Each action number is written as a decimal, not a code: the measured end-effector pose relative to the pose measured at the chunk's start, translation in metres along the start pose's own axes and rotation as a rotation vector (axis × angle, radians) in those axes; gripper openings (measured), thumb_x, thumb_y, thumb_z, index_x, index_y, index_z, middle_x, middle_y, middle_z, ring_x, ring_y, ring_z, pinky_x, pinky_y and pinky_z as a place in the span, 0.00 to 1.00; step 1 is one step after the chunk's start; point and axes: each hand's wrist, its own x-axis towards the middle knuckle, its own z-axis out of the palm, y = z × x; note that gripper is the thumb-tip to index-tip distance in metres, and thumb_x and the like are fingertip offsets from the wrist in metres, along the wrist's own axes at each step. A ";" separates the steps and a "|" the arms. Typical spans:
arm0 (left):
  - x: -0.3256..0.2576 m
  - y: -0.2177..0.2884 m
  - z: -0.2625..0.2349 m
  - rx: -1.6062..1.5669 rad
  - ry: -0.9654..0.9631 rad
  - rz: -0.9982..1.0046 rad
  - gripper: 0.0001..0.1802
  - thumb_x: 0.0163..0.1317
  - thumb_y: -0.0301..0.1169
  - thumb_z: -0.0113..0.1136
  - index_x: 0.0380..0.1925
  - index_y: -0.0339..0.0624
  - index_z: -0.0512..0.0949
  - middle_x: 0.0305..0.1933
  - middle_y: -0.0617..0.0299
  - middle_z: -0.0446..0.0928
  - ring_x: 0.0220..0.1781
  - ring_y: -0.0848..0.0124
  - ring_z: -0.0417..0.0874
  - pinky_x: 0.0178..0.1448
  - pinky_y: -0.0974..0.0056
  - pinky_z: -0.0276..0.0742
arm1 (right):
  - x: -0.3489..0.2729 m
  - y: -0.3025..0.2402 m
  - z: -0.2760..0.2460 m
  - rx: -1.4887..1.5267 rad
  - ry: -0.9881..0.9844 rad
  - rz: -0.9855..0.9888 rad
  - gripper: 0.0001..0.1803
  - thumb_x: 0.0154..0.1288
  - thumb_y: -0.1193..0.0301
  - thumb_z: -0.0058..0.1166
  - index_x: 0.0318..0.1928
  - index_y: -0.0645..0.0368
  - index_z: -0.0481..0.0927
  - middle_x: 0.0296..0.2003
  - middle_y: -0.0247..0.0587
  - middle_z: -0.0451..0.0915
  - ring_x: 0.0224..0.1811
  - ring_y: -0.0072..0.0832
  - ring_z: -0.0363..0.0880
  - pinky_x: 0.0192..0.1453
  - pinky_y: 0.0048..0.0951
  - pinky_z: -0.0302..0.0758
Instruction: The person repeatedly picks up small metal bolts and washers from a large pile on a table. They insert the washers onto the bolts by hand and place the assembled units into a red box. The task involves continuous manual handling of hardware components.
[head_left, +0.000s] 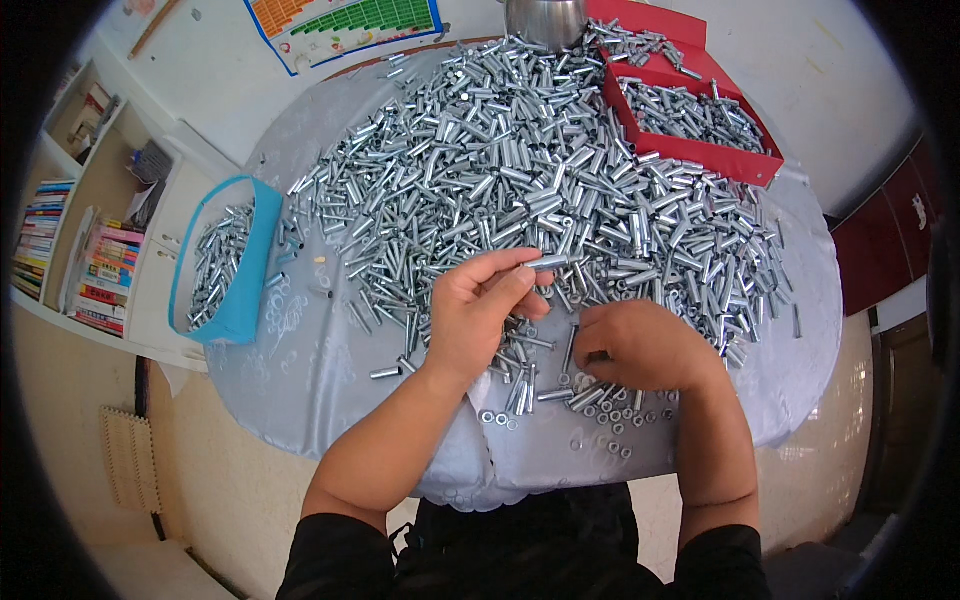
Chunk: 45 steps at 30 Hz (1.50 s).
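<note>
My left hand (478, 308) is closed over the near side of the pile, pinching a shiny metal sleeve (548, 262) between thumb and forefinger. To its right, my right hand (640, 345) is low over the table with its fingers curled; whatever they grip is hidden. A slim bolt (569, 348) stands out just left of those fingertips. Below the right hand lie loose metal nuts and washers (615, 415). Several short bolts (522, 390) rest between my two wrists. Beyond both hands spreads a large heap of silvery sleeves and bolts (500, 150).
A blue bin (262, 265) of metal parts stands at the left table edge. At the back right sits an open red box (705, 160), also filled with them, beside a metal pot (545, 22). A grey cloth (270, 395) covers the round table. Bookshelves (90, 230) are far left.
</note>
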 end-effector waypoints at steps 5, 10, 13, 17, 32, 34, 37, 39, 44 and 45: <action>0.000 0.001 0.002 0.011 -0.014 0.012 0.13 0.66 0.25 0.56 0.49 0.32 0.79 0.40 0.51 0.84 0.32 0.71 0.85 0.38 0.66 0.85 | 0.012 0.010 0.004 0.488 0.659 0.243 0.04 0.58 0.79 0.58 0.35 0.62 0.79 0.30 0.39 0.81 0.30 0.29 0.80 0.38 0.27 0.76; -0.002 0.001 0.003 0.046 -0.020 0.003 0.13 0.66 0.25 0.56 0.49 0.32 0.79 0.40 0.50 0.84 0.32 0.71 0.85 0.38 0.68 0.85 | 0.022 0.009 0.010 0.975 0.843 0.331 0.04 0.63 0.80 0.57 0.39 0.66 0.78 0.31 0.37 0.82 0.33 0.20 0.81 0.39 0.22 0.77; -0.001 -0.001 0.002 0.047 -0.025 0.010 0.13 0.66 0.25 0.56 0.49 0.32 0.79 0.40 0.50 0.84 0.32 0.71 0.85 0.38 0.68 0.85 | 0.024 0.005 0.014 1.049 0.862 0.314 0.05 0.64 0.80 0.58 0.39 0.66 0.79 0.32 0.38 0.83 0.35 0.22 0.83 0.39 0.21 0.77; -0.001 -0.001 0.002 0.046 -0.009 0.027 0.13 0.66 0.25 0.56 0.50 0.31 0.79 0.40 0.50 0.84 0.32 0.71 0.85 0.38 0.68 0.85 | 0.023 0.007 0.012 1.095 0.833 0.267 0.05 0.64 0.80 0.59 0.40 0.67 0.79 0.34 0.40 0.84 0.36 0.22 0.84 0.40 0.21 0.78; -0.002 0.002 0.004 0.111 -0.063 0.007 0.14 0.67 0.24 0.56 0.50 0.31 0.79 0.41 0.51 0.84 0.34 0.70 0.86 0.40 0.67 0.85 | 0.021 0.010 0.012 1.079 0.790 0.223 0.10 0.64 0.78 0.59 0.46 0.68 0.80 0.35 0.40 0.84 0.37 0.22 0.83 0.40 0.22 0.77; -0.003 0.003 0.004 0.103 -0.074 -0.012 0.14 0.67 0.24 0.56 0.50 0.31 0.79 0.41 0.51 0.84 0.34 0.70 0.86 0.40 0.67 0.85 | 0.020 0.014 0.014 1.054 0.761 0.224 0.11 0.64 0.77 0.60 0.46 0.68 0.80 0.35 0.39 0.84 0.37 0.22 0.83 0.40 0.22 0.78; -0.001 0.003 0.002 0.076 -0.091 -0.036 0.14 0.67 0.24 0.56 0.50 0.30 0.79 0.41 0.50 0.84 0.34 0.69 0.86 0.40 0.66 0.85 | 0.019 0.012 0.013 1.034 0.733 0.216 0.11 0.64 0.76 0.61 0.45 0.68 0.81 0.35 0.39 0.84 0.36 0.22 0.83 0.40 0.22 0.78; -0.001 0.004 0.000 0.055 -0.090 -0.037 0.13 0.67 0.24 0.56 0.50 0.30 0.79 0.41 0.50 0.84 0.34 0.69 0.86 0.39 0.66 0.85 | 0.018 0.006 0.010 1.059 0.705 0.237 0.10 0.64 0.76 0.61 0.44 0.68 0.81 0.35 0.39 0.84 0.36 0.22 0.83 0.40 0.22 0.78; -0.001 0.007 -0.001 0.018 -0.045 0.001 0.14 0.67 0.24 0.55 0.51 0.31 0.78 0.41 0.50 0.84 0.33 0.69 0.86 0.38 0.65 0.86 | 0.005 0.007 -0.001 0.619 0.402 0.150 0.08 0.59 0.76 0.63 0.38 0.65 0.83 0.30 0.40 0.84 0.31 0.24 0.83 0.38 0.25 0.78; -0.001 0.007 -0.001 0.010 -0.033 0.003 0.14 0.67 0.24 0.54 0.51 0.31 0.78 0.41 0.50 0.84 0.33 0.69 0.86 0.38 0.65 0.86 | 0.002 0.008 -0.002 0.430 0.291 0.074 0.07 0.57 0.76 0.63 0.37 0.64 0.84 0.29 0.40 0.84 0.30 0.25 0.83 0.38 0.26 0.78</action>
